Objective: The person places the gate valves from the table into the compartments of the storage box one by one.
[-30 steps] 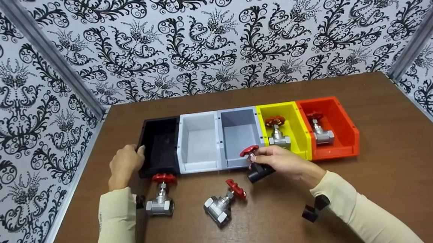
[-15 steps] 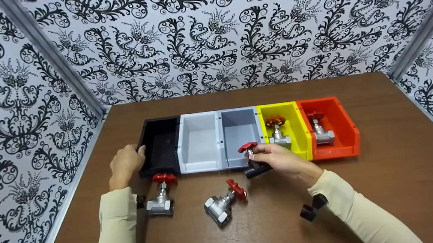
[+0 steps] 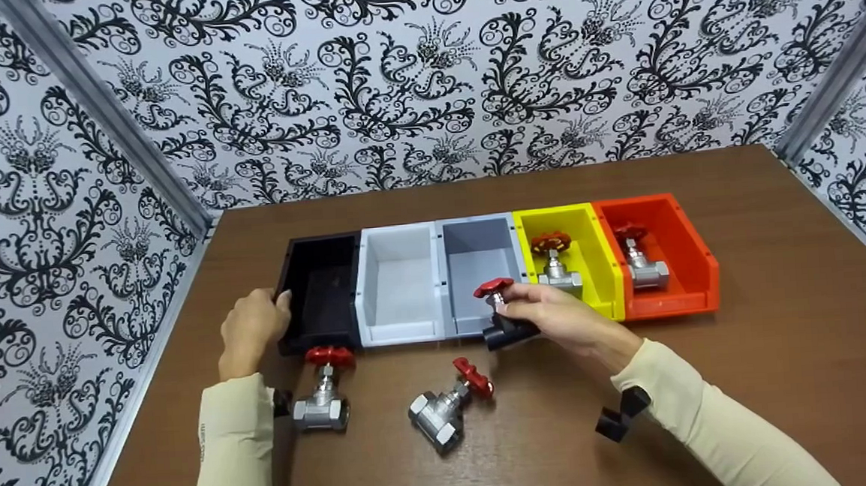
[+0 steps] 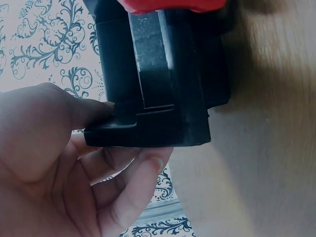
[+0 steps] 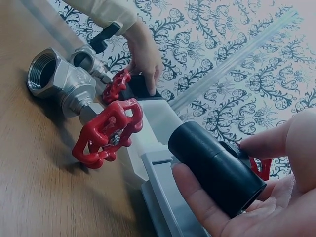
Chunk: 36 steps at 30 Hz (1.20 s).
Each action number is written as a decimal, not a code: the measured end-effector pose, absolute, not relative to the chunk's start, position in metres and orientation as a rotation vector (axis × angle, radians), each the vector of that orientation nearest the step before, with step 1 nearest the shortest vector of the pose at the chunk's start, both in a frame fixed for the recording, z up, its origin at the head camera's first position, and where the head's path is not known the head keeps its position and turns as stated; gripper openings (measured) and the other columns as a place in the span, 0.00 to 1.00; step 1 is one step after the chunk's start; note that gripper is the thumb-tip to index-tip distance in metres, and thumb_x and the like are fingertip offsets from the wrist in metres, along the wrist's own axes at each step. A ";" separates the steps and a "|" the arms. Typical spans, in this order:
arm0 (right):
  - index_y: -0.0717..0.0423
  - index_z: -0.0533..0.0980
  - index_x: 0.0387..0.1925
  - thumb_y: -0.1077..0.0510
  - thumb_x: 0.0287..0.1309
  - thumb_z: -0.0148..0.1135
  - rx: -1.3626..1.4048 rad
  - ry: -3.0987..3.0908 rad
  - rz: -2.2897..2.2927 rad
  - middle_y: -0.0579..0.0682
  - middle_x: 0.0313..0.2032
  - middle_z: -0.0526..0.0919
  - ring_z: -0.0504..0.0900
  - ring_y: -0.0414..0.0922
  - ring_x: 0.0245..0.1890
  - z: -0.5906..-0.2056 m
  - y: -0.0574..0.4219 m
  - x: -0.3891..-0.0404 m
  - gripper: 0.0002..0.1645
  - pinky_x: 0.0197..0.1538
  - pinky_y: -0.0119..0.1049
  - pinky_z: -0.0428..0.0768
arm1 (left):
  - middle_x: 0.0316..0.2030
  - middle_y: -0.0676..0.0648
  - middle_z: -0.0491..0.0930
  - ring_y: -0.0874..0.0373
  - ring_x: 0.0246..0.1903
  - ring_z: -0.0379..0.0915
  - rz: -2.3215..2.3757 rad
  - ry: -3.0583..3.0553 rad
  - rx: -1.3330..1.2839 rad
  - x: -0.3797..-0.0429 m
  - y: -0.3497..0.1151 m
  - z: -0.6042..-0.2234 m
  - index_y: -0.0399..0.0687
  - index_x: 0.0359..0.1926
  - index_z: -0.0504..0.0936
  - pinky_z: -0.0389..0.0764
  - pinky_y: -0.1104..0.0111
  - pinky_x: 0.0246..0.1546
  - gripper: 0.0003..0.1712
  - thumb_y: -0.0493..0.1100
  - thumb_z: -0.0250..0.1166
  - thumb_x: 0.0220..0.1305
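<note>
In the head view my left hand [image 3: 252,328] pinches the left wall of the black bin [image 3: 320,335], thumb inside and fingers outside; the left wrist view shows this grip close up. My right hand [image 3: 569,316] holds a valve [image 5: 215,165] with a black tubular body and a red handwheel [image 3: 494,287]. This valve hangs over the front edge of the grey bin [image 3: 483,325]. On the table in front lie two metal valves with red handwheels: one valve [image 3: 321,412] by the black bin, another valve [image 3: 438,418] tilted in the middle.
A white bin [image 3: 402,333] stands between the black and grey ones. To the right, the yellow bin [image 3: 588,227] and the red bin [image 3: 673,303] each contain a metal valve. The bins form one row on the brown table [image 3: 779,252], before a patterned wall [image 3: 423,86].
My right hand has moved slightly left and up with the black-bodied valve, towards the grey bin. The left hand stays on the black bin's wall.
</note>
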State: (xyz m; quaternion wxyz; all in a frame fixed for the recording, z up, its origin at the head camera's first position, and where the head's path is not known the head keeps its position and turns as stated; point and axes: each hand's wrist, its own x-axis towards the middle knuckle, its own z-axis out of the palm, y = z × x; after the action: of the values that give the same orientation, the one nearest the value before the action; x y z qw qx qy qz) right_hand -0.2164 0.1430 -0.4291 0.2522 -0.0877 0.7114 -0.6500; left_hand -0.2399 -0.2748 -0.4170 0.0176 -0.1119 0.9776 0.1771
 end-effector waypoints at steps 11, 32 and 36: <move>0.70 0.60 0.69 0.61 0.69 0.53 -0.183 1.897 -1.822 0.63 0.51 0.79 0.82 0.43 0.40 -0.426 0.136 -0.217 0.32 0.51 0.33 0.78 | 0.56 0.23 0.74 0.26 0.53 0.73 0.564 3.025 -0.348 -0.240 -0.275 -0.419 0.37 0.60 0.76 0.73 0.37 0.47 0.27 0.53 0.47 0.75; 0.65 0.50 0.75 0.62 0.69 0.54 -0.156 1.807 -1.908 0.71 0.67 0.65 0.83 0.45 0.47 -0.424 0.130 -0.223 0.39 0.59 0.41 0.78 | 0.54 0.23 0.75 0.26 0.52 0.73 0.554 3.037 -0.337 -0.242 -0.277 -0.421 0.34 0.58 0.76 0.73 0.37 0.47 0.28 0.53 0.47 0.75; 0.65 0.48 0.76 0.61 0.69 0.54 -0.142 1.824 -1.901 0.69 0.69 0.63 0.82 0.46 0.50 -0.423 0.130 -0.224 0.41 0.66 0.46 0.71 | 0.55 0.23 0.75 0.26 0.52 0.73 0.549 3.028 -0.341 -0.242 -0.277 -0.421 0.35 0.58 0.77 0.73 0.37 0.47 0.28 0.53 0.47 0.75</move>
State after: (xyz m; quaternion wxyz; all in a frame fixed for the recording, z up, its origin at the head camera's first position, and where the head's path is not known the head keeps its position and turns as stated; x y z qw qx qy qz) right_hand -0.2235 0.1295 -0.4227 0.2490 -0.0520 0.6695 -0.6979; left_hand -0.2423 -0.2768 -0.4208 0.0227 -0.1103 0.9777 0.1774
